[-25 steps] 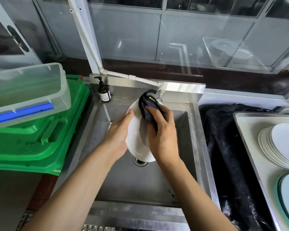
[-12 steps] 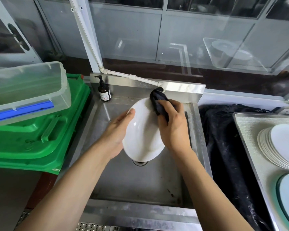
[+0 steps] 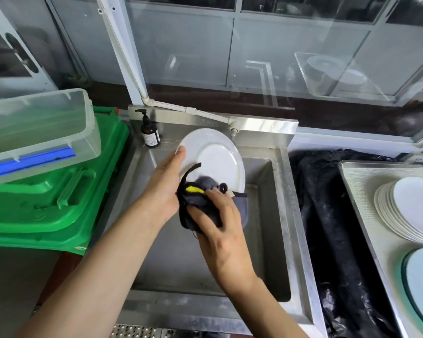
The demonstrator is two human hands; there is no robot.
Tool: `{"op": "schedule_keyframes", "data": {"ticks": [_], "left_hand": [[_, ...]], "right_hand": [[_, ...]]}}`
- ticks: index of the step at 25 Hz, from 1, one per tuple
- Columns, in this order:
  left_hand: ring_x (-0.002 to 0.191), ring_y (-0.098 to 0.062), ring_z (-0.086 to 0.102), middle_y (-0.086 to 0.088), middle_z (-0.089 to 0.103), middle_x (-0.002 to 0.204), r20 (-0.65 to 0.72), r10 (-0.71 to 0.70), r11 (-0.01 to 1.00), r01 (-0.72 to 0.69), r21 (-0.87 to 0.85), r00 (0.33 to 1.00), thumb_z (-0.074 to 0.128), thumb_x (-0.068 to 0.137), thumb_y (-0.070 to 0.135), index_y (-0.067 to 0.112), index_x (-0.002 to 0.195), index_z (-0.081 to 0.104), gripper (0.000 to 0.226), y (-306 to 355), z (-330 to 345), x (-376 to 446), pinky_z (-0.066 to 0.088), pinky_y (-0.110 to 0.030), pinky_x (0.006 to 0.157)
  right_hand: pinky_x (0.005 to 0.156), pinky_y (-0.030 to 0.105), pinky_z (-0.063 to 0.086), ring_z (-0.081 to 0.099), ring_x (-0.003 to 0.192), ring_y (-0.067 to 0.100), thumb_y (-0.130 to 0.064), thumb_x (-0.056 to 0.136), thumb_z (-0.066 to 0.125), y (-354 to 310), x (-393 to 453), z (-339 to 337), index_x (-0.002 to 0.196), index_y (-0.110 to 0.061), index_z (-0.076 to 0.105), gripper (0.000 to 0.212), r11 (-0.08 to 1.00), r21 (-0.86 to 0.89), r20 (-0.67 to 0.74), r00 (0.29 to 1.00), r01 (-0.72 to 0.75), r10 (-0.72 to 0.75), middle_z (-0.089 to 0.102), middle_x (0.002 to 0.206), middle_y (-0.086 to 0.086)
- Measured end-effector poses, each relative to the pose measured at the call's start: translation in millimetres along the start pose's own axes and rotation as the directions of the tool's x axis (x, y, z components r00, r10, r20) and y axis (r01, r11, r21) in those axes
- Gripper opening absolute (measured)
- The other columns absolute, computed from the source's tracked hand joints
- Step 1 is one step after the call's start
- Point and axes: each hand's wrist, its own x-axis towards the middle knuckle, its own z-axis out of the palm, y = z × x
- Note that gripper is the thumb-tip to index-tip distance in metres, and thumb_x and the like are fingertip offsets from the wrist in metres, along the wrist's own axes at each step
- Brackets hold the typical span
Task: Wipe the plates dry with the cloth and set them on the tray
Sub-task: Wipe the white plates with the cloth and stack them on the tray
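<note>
Fingers of right hand [image 3: 220,230] bunch the cloth [image 3: 200,203] on the plate's [image 3: 213,159] near edge; left hand [image 3: 164,189] grips its rim over the sink [image 3: 274,215]. Rotate plate, cover rim fully.

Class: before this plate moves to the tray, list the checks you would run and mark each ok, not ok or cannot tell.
1. Left hand holds the plate by its rim: ok.
2. Right hand grips the cloth: ok.
3. Cloth touches the plate's near edge: ok.
4. Plate fully dry: cannot tell.
5. Tray has bare space beside the stack of plates: ok.
6. Plate is over the sink, not yet at the tray: ok.
</note>
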Motion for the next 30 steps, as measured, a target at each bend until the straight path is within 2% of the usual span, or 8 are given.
{"op": "schedule_keyframes", "data": {"ticks": [3,6,10,13,17,21,25,30], "left_hand": [[0.120,-0.033,0.064,-0.015,0.066,0.130,0.057,-0.086,0.996,0.088,-0.032,0.995,0.051,0.101,0.042,0.014,0.137,0.057,0.046,1,-7,-1,0.047,-0.052,0.106],[0.126,-0.031,0.060,-0.012,0.063,0.136,0.121,-0.094,0.996,0.094,0.000,0.988,0.045,0.103,0.044,0.016,0.144,0.051,0.050,0,-13,-5,0.043,-0.053,0.110],[0.127,-0.028,0.059,-0.009,0.063,0.138,0.167,-0.092,0.994,0.082,0.068,0.982,0.041,0.104,0.044,0.017,0.144,0.052,0.049,-3,-18,-7,0.042,-0.052,0.111],[0.128,-0.027,0.059,-0.008,0.063,0.138,0.204,-0.095,0.990,0.071,0.122,0.974,0.041,0.104,0.044,0.016,0.143,0.053,0.049,-12,-15,-8,0.043,-0.050,0.111],[0.121,-0.025,0.064,-0.006,0.068,0.131,0.162,-0.099,0.987,0.077,0.139,0.982,0.049,0.103,0.041,0.017,0.137,0.059,0.043,-32,-9,-6,0.049,-0.044,0.103],[0.120,-0.024,0.064,-0.002,0.069,0.130,0.174,-0.165,0.973,0.131,0.191,0.971,0.051,0.100,0.045,0.023,0.138,0.058,0.044,-54,3,-4,0.050,-0.045,0.101],[0.120,-0.024,0.063,-0.001,0.068,0.130,0.078,-0.183,0.960,0.161,0.230,0.980,0.058,0.097,0.044,0.023,0.138,0.058,0.045,-75,17,-3,0.047,-0.047,0.105],[0.117,-0.022,0.065,0.002,0.070,0.126,0.005,-0.184,0.949,0.177,0.263,0.983,0.061,0.096,0.041,0.025,0.133,0.063,0.040,-93,23,-5,0.049,-0.042,0.100]], "right_hand": [[0.111,0.053,0.043,0.049,0.138,0.034,-0.004,0.093,0.072,19,-22,3,0.120,-0.011,0.075,0.027,0.999,0.018,-0.032,0.999,-0.029,0.029,0.052,0.143,0.019],[0.115,0.033,0.040,0.049,0.138,0.019,-0.007,0.097,0.066,33,-23,-1,0.127,-0.020,0.071,0.033,0.944,0.187,-0.081,0.953,-0.273,0.292,0.046,0.146,0.004],[0.102,0.011,0.040,0.053,0.114,-0.010,-0.014,0.100,0.056,54,4,-14,0.128,-0.025,0.067,0.032,0.793,0.299,-0.140,0.798,-0.530,0.586,0.054,0.129,0.000],[0.094,0.018,0.042,0.052,0.098,-0.005,-0.009,0.097,0.055,75,23,-24,0.126,-0.024,0.066,0.034,0.691,0.292,-0.071,0.706,-0.661,0.705,0.059,0.121,0.003],[0.086,0.024,0.038,0.054,0.101,0.016,-0.008,0.096,0.057,111,4,-40,0.121,-0.019,0.059,0.027,0.658,0.139,-0.003,0.664,-0.740,0.748,0.056,0.115,0.004],[0.099,0.043,0.049,0.056,0.111,0.034,-0.001,0.094,0.061,159,-45,-59,0.124,-0.011,0.064,0.031,0.688,-0.190,0.067,0.690,-0.700,0.721,0.050,0.130,0.013],[0.109,0.054,0.040,0.051,0.123,0.045,-0.004,0.090,0.069,199,-82,-60,0.126,-0.008,0.067,0.036,0.627,-0.457,0.042,0.689,-0.630,0.723,0.051,0.140,0.022],[0.127,0.042,0.006,0.011,0.158,0.029,-0.040,0.100,0.054,215,-131,-43,0.157,-0.026,0.037,0.061,0.557,-0.644,0.334,0.462,-0.525,0.822,0.013,0.170,0.015]]}}
